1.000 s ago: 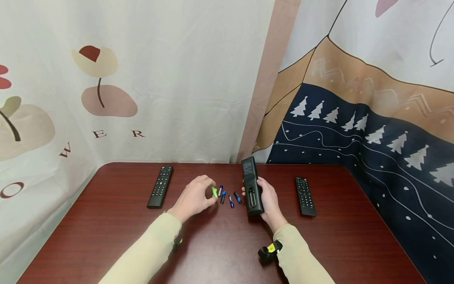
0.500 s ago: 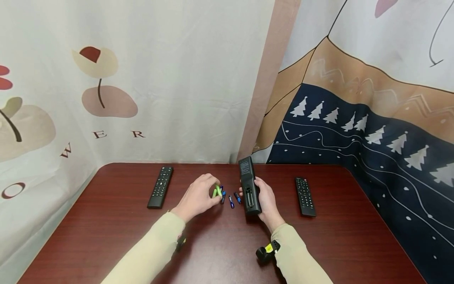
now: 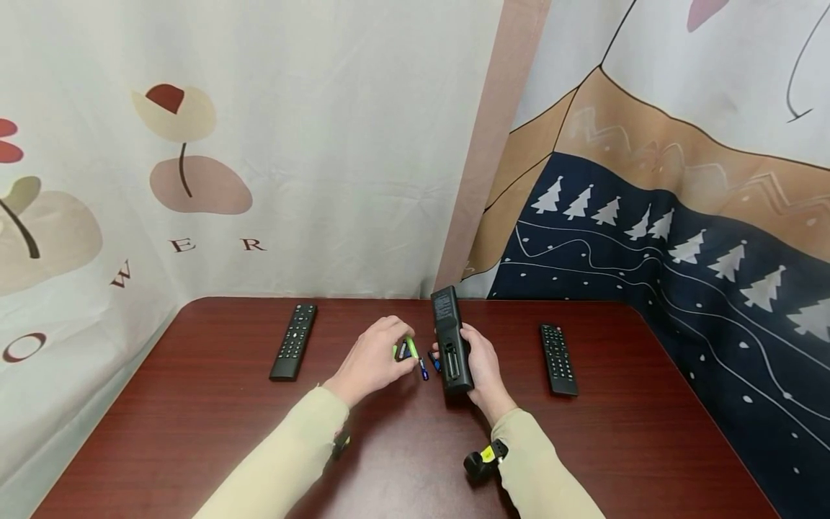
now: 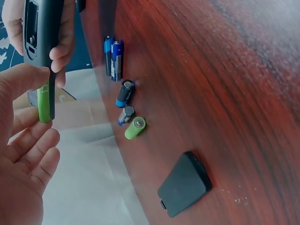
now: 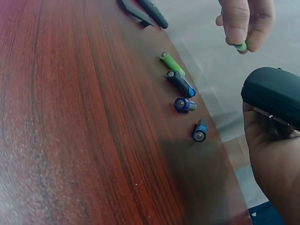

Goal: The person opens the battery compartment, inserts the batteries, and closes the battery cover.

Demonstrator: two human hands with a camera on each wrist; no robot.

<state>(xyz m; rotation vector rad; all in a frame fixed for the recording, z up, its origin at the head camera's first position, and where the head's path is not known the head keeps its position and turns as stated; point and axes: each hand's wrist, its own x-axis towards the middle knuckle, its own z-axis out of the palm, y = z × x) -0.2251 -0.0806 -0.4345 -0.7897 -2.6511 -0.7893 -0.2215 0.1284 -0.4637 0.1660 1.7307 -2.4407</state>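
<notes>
Between thumb and fingers my left hand (image 3: 376,360) pinches a green AA-type battery (image 4: 44,101), raised above the table. My right hand (image 3: 485,367) grips a black remote control (image 3: 446,324), back side up, its battery compartment (image 3: 452,359) uncovered. In the head view a gap separates the held battery from the remote. Below the hands lie several loose batteries: a second green battery (image 4: 135,128), a dark blue battery (image 5: 182,84) and more blue ones, such as the blue battery (image 4: 117,61). A black battery cover (image 4: 185,185) rests on the table, hidden in the head view.
Another black remote (image 3: 293,342) lies buttons up at the left, and a smaller black remote (image 3: 558,359) at the right. The brown table (image 3: 402,461) ends at the back against a printed curtain (image 3: 350,180).
My left hand has moved right with the green battery, toward the remote and over the loose batteries. My right hand and the remote have shifted slightly left.
</notes>
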